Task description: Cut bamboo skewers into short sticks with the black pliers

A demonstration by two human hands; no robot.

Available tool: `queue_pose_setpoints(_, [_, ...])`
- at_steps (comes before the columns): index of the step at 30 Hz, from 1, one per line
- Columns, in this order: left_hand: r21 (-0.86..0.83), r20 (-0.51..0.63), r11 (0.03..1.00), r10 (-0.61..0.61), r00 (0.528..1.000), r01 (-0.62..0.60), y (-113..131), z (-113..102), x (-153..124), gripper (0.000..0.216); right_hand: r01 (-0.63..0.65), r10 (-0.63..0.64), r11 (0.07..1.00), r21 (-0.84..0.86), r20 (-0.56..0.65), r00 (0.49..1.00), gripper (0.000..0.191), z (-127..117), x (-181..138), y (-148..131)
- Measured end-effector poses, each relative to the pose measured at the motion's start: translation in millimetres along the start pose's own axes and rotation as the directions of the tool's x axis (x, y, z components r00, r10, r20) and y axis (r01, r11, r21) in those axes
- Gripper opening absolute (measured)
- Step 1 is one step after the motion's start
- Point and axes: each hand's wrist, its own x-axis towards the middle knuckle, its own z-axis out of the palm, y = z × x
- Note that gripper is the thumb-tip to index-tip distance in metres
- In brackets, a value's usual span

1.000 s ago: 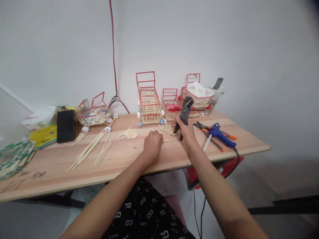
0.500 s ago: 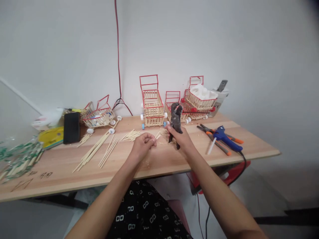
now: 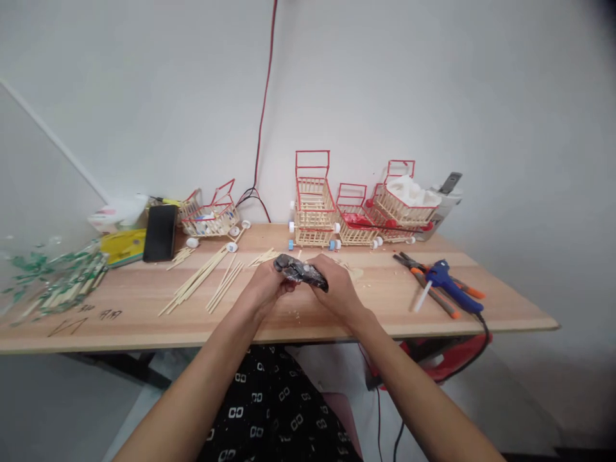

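Observation:
My right hand (image 3: 337,289) is closed around the handles of dark cutting pliers (image 3: 301,271), which lie tilted almost flat with the jaws pointing left. My left hand (image 3: 264,287) is closed right at the jaws; whatever its fingers pinch is too small to make out. Both hands hover just above the wooden table (image 3: 144,317), near its front edge. Long wooden sticks (image 3: 205,282) lie to the left of my left hand. A small pile of cut sticks (image 3: 262,258) sits just behind it.
Small stick carts with red frames (image 3: 312,205) stand along the wall, with one more cart (image 3: 212,215) at the left. A blue glue gun (image 3: 450,283) and orange-handled pliers (image 3: 428,289) lie at the right. A black phone (image 3: 160,232), a yellow pack and green-printed wrappers (image 3: 58,285) sit far left.
My right hand has swung the pliers from upright down to nearly flat and moved left. My left hand has risen from the table and met the pliers' jaws. The camera has shifted.

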Motion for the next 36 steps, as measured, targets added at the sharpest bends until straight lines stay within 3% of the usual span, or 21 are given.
queue_pose_setpoints(2, [-0.03, 0.006, 0.998, -0.046, 0.999, 0.047, 1, -6, -1, 0.028, -0.072, 0.072, 0.996, 0.046, -0.006, 0.997, 0.009, 5, 1, -1])
queue_pose_setpoints(4, [-0.046, 0.012, 0.998, -0.044, 0.999, 0.044, -1, -12, -3, 0.032, -0.229, 0.233, 0.957, 0.179, -0.003, 0.972, 0.014, 11, 1, -1])
queue_pose_setpoints(7, [0.012, -0.033, 0.999, 0.035, 0.999, -0.034, -7, -16, -8, 0.036, -0.464, 0.471, 0.766, 0.445, 0.103, 0.876, 0.029, 20, 2, 0])
queue_pose_setpoints(9, [0.068, -0.056, 0.996, 0.061, 0.997, -0.058, -12, -15, -10, 0.037, -0.523, 0.525, 0.674, 0.521, 0.16, 0.836, 0.034, 25, 3, 0])
queue_pose_setpoints(15, [0.104, -0.063, 0.993, 0.071, 0.995, -0.064, -25, -14, -7, 0.037, -0.507, 0.539, 0.7, 0.503, 0.094, 0.837, 0.033, 28, 0, -3])
queue_pose_setpoints(28, [0.266, -0.013, 0.948, 0.185, 0.983, -0.175, -23, -8, -9, 0.027, -0.488, 0.52, 0.749, 0.448, 0.058, 0.852, 0.036, 22, -1, 2])
queue_pose_setpoints(33, [0.231, 0.109, 0.96, 0.137, 0.985, -0.159, -20, -15, -16, 0.028, -0.538, 0.581, 0.654, 0.531, 0.103, 0.808, 0.039, 21, -1, 5])
queue_pose_setpoints(36, [0.294, 0.117, 0.937, 0.16, 0.98, -0.188, -19, -18, -21, 0.023, -0.551, 0.581, 0.57, 0.609, 0.176, 0.795, 0.039, 20, 1, 4])
